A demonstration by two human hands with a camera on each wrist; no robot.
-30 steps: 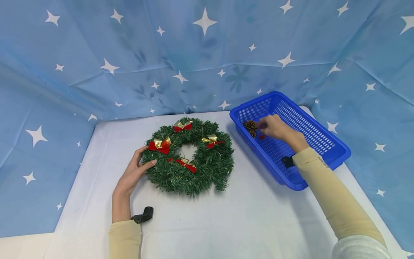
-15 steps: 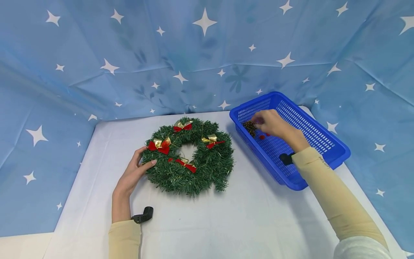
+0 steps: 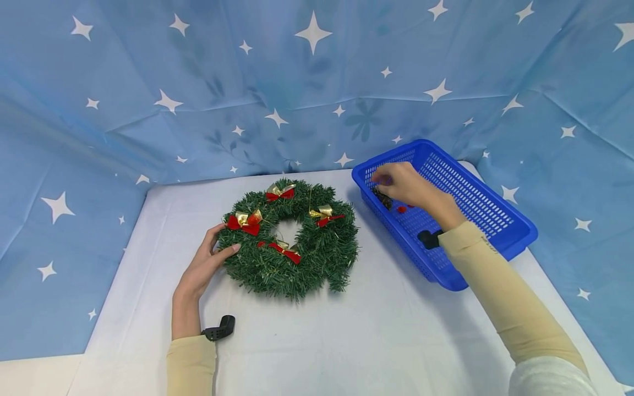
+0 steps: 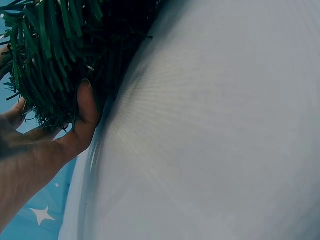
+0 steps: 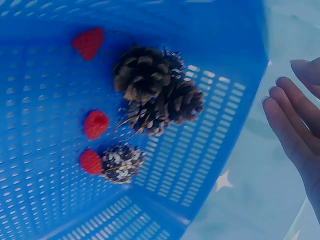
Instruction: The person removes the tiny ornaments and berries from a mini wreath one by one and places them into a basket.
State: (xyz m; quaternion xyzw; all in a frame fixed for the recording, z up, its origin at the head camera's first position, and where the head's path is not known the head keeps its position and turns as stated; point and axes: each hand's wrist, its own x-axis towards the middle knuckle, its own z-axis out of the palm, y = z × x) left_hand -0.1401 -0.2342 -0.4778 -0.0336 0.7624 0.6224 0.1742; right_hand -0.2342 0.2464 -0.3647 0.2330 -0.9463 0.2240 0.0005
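Note:
A green tinsel wreath (image 3: pixel 287 275) with red and gold bows (image 3: pixel 245 220) lies on the table. My left hand (image 3: pixel 200 269) grips its left edge, thumb on the near side; the left wrist view shows the thumb (image 4: pixel 87 107) against the strands. My right hand (image 3: pixel 408 184) hovers over the left end of a blue plastic basket (image 3: pixel 495 214). In the right wrist view its fingers (image 5: pixel 290 125) are extended and apart from the thumb, with nothing visible between them. Below, the basket holds brown pinecones (image 5: pixel 142 75), a white-flecked pinecone (image 5: pixel 122 162) and red raspberry-like pieces (image 5: pixel 96 124).
A white cloth covers the table (image 3: pixel 317 346). Behind it hangs a blue curtain (image 3: pixel 297 71) with white stars. The basket's raised rim (image 3: pixel 426 144) stands at the back right. A black wrist camera (image 3: pixel 220 328) sits on the left arm.
My right hand has moved left and slightly up, from beside the pinecones to over the basket's left end, now covering part of the pinecones. The left hand and wreath have stayed still.

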